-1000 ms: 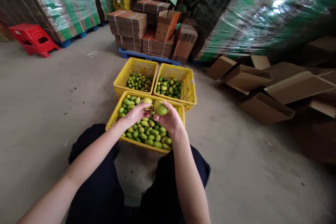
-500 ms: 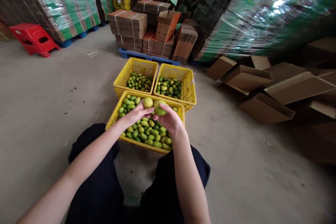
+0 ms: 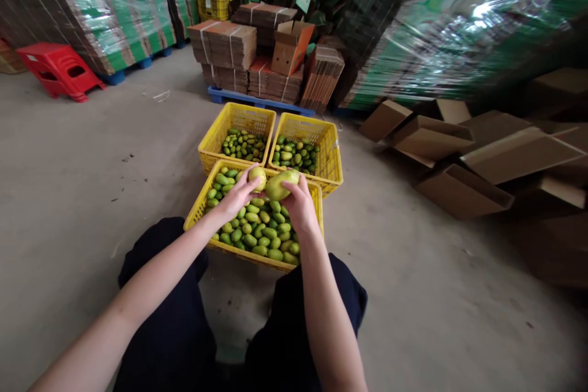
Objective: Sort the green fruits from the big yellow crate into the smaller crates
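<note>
My left hand (image 3: 241, 195) is closed around a pale yellow-green mango (image 3: 258, 178), with one rounded end facing me. My right hand (image 3: 299, 199) grips a second, longer mango (image 3: 280, 185), its thumb across the near side and its narrower end pointing left. Both hands are held close together over the near yellow crate (image 3: 257, 258). In that crate lie many green and yellowish mangoes (image 3: 263, 233), several of them hidden under my hands and wrists.
Two more yellow crates stand just beyond, a left one (image 3: 206, 153) and a right one (image 3: 334, 165), each partly filled with smaller-looking green fruit. Behind them, flattened cartons (image 3: 225, 46) sit on a blue pallet (image 3: 261, 100). Open cardboard boxes (image 3: 463, 190) lie at right; a red stool (image 3: 59, 67) stands left.
My right hand has turned and lifted its mango slightly, so its long side now shows. My left hand has rolled its mango a little and raised its fingers around it.
</note>
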Demonstrator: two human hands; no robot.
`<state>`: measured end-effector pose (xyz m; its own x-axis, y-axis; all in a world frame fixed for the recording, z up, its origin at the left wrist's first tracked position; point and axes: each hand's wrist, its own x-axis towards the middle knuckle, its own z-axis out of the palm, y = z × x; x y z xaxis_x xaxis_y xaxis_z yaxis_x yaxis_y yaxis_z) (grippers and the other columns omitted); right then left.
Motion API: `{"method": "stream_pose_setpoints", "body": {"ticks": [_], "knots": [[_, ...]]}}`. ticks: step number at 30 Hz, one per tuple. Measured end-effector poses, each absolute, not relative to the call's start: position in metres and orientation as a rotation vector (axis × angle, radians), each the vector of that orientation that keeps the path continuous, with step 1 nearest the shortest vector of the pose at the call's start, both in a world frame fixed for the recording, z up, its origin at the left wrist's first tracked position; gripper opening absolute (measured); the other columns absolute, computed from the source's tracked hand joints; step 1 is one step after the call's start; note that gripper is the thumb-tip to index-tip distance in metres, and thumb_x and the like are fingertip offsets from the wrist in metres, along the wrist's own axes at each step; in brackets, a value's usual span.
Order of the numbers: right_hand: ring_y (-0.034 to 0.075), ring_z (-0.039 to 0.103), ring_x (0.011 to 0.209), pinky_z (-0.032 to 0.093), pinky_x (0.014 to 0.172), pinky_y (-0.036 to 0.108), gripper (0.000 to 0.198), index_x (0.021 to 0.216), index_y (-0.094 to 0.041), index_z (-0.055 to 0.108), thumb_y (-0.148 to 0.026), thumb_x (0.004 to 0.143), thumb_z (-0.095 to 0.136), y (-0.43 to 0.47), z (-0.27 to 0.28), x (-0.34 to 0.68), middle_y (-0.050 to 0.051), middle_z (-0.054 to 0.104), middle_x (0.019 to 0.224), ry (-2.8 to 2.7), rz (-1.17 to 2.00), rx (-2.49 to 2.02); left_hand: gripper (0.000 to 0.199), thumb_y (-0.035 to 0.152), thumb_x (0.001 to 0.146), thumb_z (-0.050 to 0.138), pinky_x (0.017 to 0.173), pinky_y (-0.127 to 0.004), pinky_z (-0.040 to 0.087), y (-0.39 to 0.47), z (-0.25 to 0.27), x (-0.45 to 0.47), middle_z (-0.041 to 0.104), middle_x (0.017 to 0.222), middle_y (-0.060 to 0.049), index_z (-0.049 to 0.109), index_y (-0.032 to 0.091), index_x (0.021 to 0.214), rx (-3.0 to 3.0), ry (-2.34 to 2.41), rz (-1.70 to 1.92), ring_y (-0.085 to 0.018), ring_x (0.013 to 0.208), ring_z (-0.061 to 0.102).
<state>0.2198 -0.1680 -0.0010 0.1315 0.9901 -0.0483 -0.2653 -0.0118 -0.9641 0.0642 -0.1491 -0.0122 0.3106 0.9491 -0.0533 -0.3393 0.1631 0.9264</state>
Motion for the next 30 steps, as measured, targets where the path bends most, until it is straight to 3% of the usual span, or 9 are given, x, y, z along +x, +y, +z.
{"method": "stream_pose_setpoints", "body": {"ticks": [3, 6, 9, 14, 19, 23, 26, 28, 30], "knots": [[0.027, 0.058, 0.116, 0.047, 0.101, 0.049, 0.053, 0.125, -0.028, 0.05, -0.033, 0.075, 0.068, -0.171, -0.004, 0.222, 0.008, 0.064, 0.123, -1.249, 0.732, -1.207, 0.067, 0.028, 0.075, 0.076, 0.106, -0.036, 0.042, -0.153, -0.007, 0.06, 0.058, 0.132, -0.009, 0.047, 0.024, 0.135, 1.328, 0.886, 1.221, -0.025, 0.127, 0.052], [0.029, 0.052, 0.126, 0.037, 0.111, 0.052, 0.047, 0.123, -0.027, 0.054, -0.023, 0.078, 0.064, -0.173, -0.006, 0.225, 0.011, 0.06, 0.13, -1.498, 0.445, -1.212, 0.051, 0.02, 0.071, 0.079, 0.109, -0.035, 0.039, -0.158, -0.002, 0.058, 0.062, 0.125, -0.009, 0.058, 0.024, 0.118, 1.484, 0.916, 1.335, -0.024, 0.126, 0.053], [0.029, 0.055, 0.123, 0.038, 0.111, 0.052, 0.046, 0.12, -0.03, 0.057, -0.017, 0.077, 0.064, -0.175, -0.009, 0.225, 0.01, 0.063, 0.128, -1.527, 0.405, -1.199, 0.04, 0.015, 0.068, 0.081, 0.103, -0.033, 0.044, -0.162, 0.0, 0.057, 0.064, 0.12, -0.008, 0.062, 0.024, 0.102, 1.427, 0.913, 1.365, -0.023, 0.122, 0.056], [0.028, 0.055, 0.121, 0.038, 0.111, 0.049, 0.046, 0.112, -0.031, 0.062, -0.014, 0.07, 0.07, -0.179, -0.005, 0.22, 0.006, 0.065, 0.124, -1.397, 0.542, -1.145, 0.042, 0.014, 0.062, 0.084, 0.096, -0.03, 0.048, -0.161, 0.0, 0.055, 0.06, 0.121, -0.008, 0.065, 0.023, 0.098, 1.369, 0.922, 1.365, -0.024, 0.121, 0.054], [0.019, 0.063, 0.097, 0.05, 0.09, 0.033, 0.045, 0.106, -0.031, 0.062, -0.019, 0.065, 0.077, -0.179, 0.009, 0.213, 0.0, 0.067, 0.109, -1.003, 1.027, -0.878, 0.05, 0.014, 0.057, 0.086, 0.088, -0.029, 0.053, -0.156, 0.007, 0.049, 0.066, 0.114, -0.008, 0.065, 0.019, 0.102, 1.06, 0.747, 1.241, -0.025, 0.114, 0.06], [0.018, 0.063, 0.09, 0.053, 0.077, 0.03, 0.033, 0.102, -0.027, 0.061, -0.037, 0.072, 0.069, -0.176, 0.015, 0.214, 0.0, 0.068, 0.097, -0.654, 1.373, -0.654, 0.038, 0.016, 0.073, 0.073, 0.087, -0.03, 0.055, -0.151, 0.015, 0.047, 0.071, 0.103, -0.007, 0.061, 0.018, 0.109, 0.667, 0.644, 1.147, -0.02, 0.098, 0.069], [0.017, 0.062, 0.076, 0.052, 0.064, 0.029, 0.037, 0.101, -0.026, 0.06, -0.054, 0.077, 0.062, -0.176, 0.015, 0.216, 0.002, 0.067, 0.088, -0.515, 1.512, -0.619, 0.027, 0.024, 0.083, 0.064, 0.075, -0.025, 0.056, -0.148, 0.017, 0.047, 0.072, 0.095, -0.008, 0.061, 0.015, 0.109, 0.498, 0.619, 1.108, -0.016, 0.082, 0.071], [0.013, 0.056, 0.06, 0.048, 0.054, 0.026, 0.038, 0.095, -0.025, 0.061, -0.058, 0.077, 0.062, -0.176, 0.013, 0.216, 0.0, 0.064, 0.079, -0.47, 1.529, -0.648, 0.023, 0.029, 0.084, 0.063, 0.055, -0.018, 0.05, -0.147, 0.016, 0.046, 0.068, 0.08, -0.003, 0.062, 0.015, 0.102, 0.473, 0.606, 1.111, -0.009, 0.056, 0.062], [0.009, 0.047, 0.05, 0.041, 0.044, 0.023, 0.038, 0.087, -0.024, 0.06, -0.059, 0.076, 0.065, -0.176, 0.011, 0.214, -0.001, 0.062, 0.075, -0.44, 1.533, -0.653, 0.018, 0.03, 0.082, 0.067, 0.039, -0.014, 0.033, -0.146, 0.014, 0.045, 0.061, 0.066, 0.003, 0.061, 0.017, 0.093, 0.511, 0.59, 1.141, -0.001, 0.036, 0.041]]}}
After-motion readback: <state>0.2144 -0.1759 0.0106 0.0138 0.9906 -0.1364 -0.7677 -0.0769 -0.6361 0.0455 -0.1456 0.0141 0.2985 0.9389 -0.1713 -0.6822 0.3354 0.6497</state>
